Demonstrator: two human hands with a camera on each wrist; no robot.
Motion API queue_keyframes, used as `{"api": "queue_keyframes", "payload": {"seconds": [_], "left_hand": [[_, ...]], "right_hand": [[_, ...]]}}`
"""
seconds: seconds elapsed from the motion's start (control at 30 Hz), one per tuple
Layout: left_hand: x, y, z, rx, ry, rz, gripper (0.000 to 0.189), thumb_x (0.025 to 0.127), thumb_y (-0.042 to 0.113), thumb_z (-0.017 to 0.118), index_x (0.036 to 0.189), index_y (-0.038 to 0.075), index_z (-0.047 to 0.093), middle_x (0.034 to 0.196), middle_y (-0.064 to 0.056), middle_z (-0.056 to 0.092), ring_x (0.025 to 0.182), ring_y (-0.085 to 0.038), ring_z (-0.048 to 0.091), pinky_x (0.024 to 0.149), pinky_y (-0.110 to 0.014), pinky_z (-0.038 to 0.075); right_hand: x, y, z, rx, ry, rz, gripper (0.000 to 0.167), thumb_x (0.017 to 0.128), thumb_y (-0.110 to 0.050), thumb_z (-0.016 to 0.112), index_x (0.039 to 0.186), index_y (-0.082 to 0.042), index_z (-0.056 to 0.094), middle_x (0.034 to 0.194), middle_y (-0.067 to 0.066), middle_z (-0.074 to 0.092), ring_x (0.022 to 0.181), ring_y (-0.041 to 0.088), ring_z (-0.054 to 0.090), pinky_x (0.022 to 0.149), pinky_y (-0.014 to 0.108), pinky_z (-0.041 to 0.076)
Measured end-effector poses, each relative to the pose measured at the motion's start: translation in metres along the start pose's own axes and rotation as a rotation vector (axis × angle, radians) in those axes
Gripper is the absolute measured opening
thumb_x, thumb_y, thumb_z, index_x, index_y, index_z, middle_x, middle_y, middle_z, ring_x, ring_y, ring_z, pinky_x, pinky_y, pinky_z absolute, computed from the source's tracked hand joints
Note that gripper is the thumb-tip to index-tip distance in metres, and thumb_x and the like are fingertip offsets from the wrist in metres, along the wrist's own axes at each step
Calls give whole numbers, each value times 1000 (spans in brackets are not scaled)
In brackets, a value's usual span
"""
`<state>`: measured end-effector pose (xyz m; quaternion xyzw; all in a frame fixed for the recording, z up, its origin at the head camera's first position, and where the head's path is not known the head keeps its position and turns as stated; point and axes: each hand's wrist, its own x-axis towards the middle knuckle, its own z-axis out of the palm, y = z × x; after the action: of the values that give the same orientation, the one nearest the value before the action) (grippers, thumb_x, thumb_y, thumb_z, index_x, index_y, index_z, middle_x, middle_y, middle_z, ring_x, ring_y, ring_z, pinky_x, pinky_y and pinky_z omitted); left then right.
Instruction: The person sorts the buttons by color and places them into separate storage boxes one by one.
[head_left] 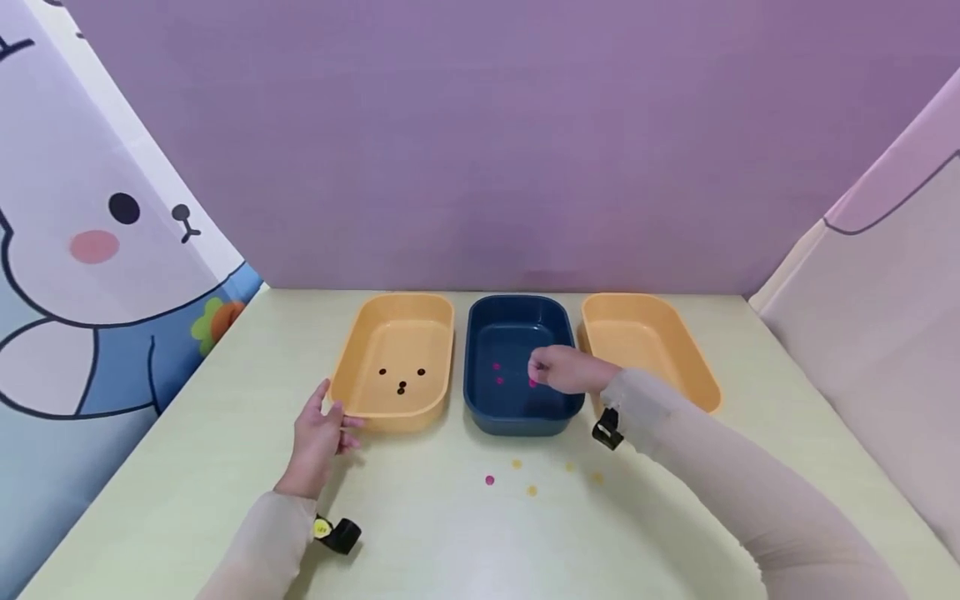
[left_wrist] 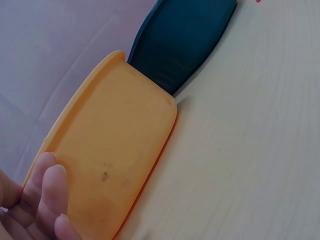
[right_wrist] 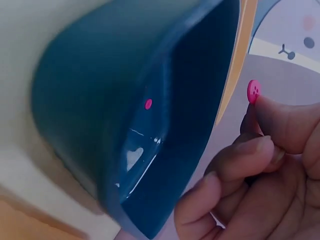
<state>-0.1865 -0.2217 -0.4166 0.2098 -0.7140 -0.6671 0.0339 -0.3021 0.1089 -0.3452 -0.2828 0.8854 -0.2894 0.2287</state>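
Note:
My right hand (head_left: 566, 369) is over the dark blue tray (head_left: 521, 419). Between thumb and finger it pinches a pink button (right_wrist: 253, 91) by its edge, above the tray's rim. More pink buttons (head_left: 496, 367) lie on the tray floor. At the near left corner of the left yellow tray (head_left: 405, 422), my left hand (head_left: 315, 437) touches the rim and outer wall with loosely bent fingers (left_wrist: 54, 187). Several black buttons (head_left: 402, 384) lie inside that tray. On the table in front are one pink button (head_left: 490, 480) and several yellow buttons (head_left: 532, 491).
Another yellow tray (head_left: 693, 358) stands right of the blue one, partly hidden by my right forearm. All three trays are in a row near the purple back panel (head_left: 510, 167). Printed cloth panels (head_left: 97, 333) border the pale table (head_left: 420, 533) on both sides.

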Motion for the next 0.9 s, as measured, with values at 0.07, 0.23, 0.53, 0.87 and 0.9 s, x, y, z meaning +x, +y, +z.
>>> {"api": "queue_keyframes", "payload": {"seconds": [0.07,0.23,0.53,0.87,0.9], "left_hand": [[1,-1,2,-1,-3,-6,57,106,14,29,155,17,0,67,7,63,45,-6,53,48,-19,42],[-1,-1,1,2,5,-17,57,106,14,28,155,17,-1,67,6,63,45,-7,52,47,-20,41],[-1,1,1,11,2,13,57,106,13,28,155,14,-1,66,7,62,44,-6,52,47,-19,41],[-3,1,2,2,24,6,57,106,13,29,155,15,1,68,7,63,46,-6,53,47,-19,41],[-4,1,2,0,27,1,57,106,14,29,155,16,1,68,7,63,46,-5,54,47,-19,41]], "right_hand": [[5,1,-2,-6,3,-5,22,98,3,42,79,-6,47,79,6,46,69,19,42,67,28,37],[20,3,-4,-19,16,-26,22,94,8,41,77,-5,48,79,4,46,75,19,44,72,30,37],[38,7,-14,-38,36,58,22,93,8,40,77,-4,49,75,4,43,67,18,42,69,29,37],[56,13,-20,-60,-13,156,20,91,8,38,80,-4,50,77,3,44,54,12,35,54,23,34],[57,13,-21,-55,-13,169,20,91,8,38,81,-4,51,80,4,44,55,13,35,54,22,34]]}}
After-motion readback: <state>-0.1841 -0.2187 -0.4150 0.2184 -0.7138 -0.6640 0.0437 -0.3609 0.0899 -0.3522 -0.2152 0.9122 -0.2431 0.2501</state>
